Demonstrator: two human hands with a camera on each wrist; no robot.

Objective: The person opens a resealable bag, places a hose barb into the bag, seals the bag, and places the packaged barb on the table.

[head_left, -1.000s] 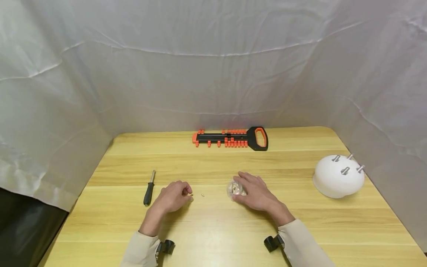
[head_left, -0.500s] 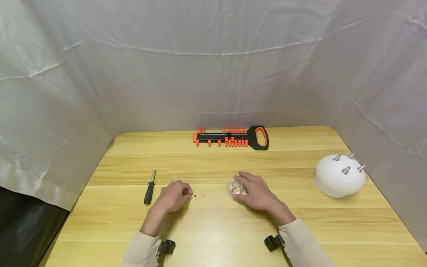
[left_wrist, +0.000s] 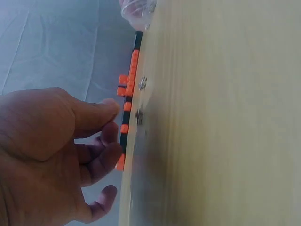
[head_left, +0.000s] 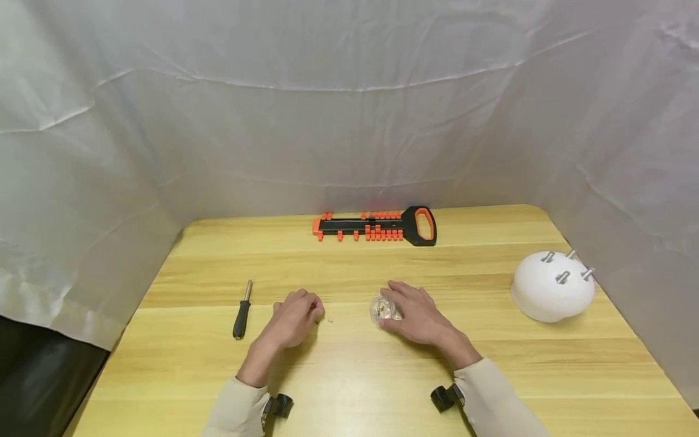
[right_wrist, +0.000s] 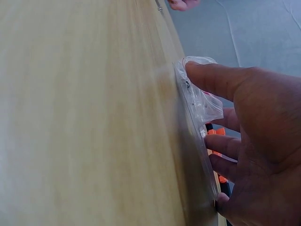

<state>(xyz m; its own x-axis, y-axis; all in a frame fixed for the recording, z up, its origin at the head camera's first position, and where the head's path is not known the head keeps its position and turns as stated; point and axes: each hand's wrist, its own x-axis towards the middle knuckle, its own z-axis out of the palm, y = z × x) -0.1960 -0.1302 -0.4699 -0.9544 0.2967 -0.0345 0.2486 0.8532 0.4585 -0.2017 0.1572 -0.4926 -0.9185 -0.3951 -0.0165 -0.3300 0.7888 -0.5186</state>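
My left hand (head_left: 297,318) hovers just over the table with thumb and fingers loosely bent and nothing visible between them. Beside its fingertips, in the left wrist view, lie a small metal screw (left_wrist: 139,117) and, farther off, a second small screw (left_wrist: 143,83). The head view shows one small screw (head_left: 330,320) right of that hand. My right hand (head_left: 417,315) holds a crumpled clear plastic bag (right_wrist: 207,106) against the table, thumb on one side and fingers round the other. Small metal parts (head_left: 381,310) show inside the bag.
A black-handled screwdriver (head_left: 241,318) lies to the left. At the back lies a black rack with orange clips (head_left: 360,226). A white rounded object with metal prongs (head_left: 551,288) stands at right. Grey fabric (head_left: 349,133) encloses the wooden table (head_left: 349,376).
My left hand, first with a screw at its fingertips, has come away from it and shifted slightly right, closer to the screws. The right hand stays on the bag.
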